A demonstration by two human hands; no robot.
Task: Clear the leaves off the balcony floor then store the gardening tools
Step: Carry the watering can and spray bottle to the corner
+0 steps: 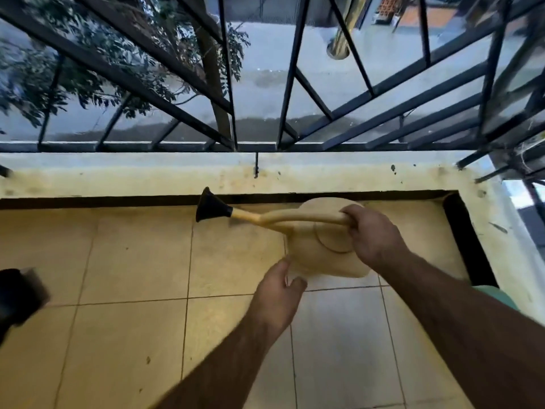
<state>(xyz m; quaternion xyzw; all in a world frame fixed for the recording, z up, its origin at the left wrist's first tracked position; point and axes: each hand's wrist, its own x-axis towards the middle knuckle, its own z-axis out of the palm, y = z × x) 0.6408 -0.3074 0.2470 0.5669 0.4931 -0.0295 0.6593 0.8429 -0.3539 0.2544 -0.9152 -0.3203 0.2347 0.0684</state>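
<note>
To store it cleanly, keep the beige watering can, held above the tiled balcony floor near the railing, level: the right hand grips its handle, the left hand steadies its underside with loosely curled fingers; whether it holds water cannot be told.

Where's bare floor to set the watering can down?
The right hand holds the watering can by its handle; the left hand is at its base. Bare tiles lie left of the can, between the ledge and a blurred dark object. The right corner by the railing is tighter.
</note>
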